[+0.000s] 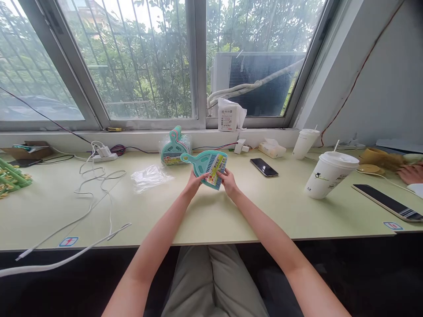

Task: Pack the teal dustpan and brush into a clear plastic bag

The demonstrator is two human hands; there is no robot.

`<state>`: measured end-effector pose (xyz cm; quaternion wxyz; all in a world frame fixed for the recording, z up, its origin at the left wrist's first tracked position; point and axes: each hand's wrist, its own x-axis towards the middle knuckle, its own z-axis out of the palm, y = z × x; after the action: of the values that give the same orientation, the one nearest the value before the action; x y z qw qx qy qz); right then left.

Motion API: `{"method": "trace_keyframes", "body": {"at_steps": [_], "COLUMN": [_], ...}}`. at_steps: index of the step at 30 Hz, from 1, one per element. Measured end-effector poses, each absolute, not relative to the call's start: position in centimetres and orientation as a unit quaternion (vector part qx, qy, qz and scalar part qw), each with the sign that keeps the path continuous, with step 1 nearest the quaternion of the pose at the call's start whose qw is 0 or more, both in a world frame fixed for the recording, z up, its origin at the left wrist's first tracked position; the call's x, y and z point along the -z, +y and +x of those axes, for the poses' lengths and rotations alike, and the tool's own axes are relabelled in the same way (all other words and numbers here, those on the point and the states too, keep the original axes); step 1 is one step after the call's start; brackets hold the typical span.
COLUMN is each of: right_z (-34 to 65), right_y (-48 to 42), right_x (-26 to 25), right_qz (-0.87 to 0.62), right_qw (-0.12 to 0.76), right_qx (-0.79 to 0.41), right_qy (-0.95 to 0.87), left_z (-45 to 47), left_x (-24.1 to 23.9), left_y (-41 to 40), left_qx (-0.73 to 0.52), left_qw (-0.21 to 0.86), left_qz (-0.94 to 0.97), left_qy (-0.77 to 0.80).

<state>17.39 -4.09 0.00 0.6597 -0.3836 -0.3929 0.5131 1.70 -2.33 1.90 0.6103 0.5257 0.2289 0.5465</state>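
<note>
A teal mini dustpan (201, 164) with a small brush and a printed label is held tilted above the table, its handle pointing left. My left hand (194, 184) grips its lower left edge, thumb over the front. On the right side, my right hand (228, 181) holds the dustpan's edge by the label. Behind it stands a stack of similar dustpans (174, 147), partly wrapped in clear plastic, handles up. A crumpled clear plastic bag (150, 178) lies on the table to the left of my left hand.
On the pale table (231, 224) lie white cables (90, 196), a power strip (105, 156) and a phone (264, 167). Two lidded cups (330, 176) stand right, near another phone (388, 202) and another person's hand (411, 172). A tissue pack (272, 148) sits at the back.
</note>
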Motion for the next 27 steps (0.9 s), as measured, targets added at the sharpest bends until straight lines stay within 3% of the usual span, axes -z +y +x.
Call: {"method": "trace_keyframes", "body": {"at_steps": [13, 27], "right_z": [17.6, 17.8], "right_y": [-4.4, -4.9], "right_x": [0.3, 0.0], "right_qz": [-0.349, -0.405], "right_qw": [0.640, 0.601], "right_qx": [-0.560, -0.558], "right_qy": [-0.394, -0.404], "left_z": [1.3, 0.3], "left_x": [-1.3, -1.3], "left_y": [-1.8, -1.4], "left_qx": [-0.542, -0.505], "left_qw": [0.597, 0.608], "left_qz": [0.539, 0.567], "left_qy": [0.245, 0.231]}}
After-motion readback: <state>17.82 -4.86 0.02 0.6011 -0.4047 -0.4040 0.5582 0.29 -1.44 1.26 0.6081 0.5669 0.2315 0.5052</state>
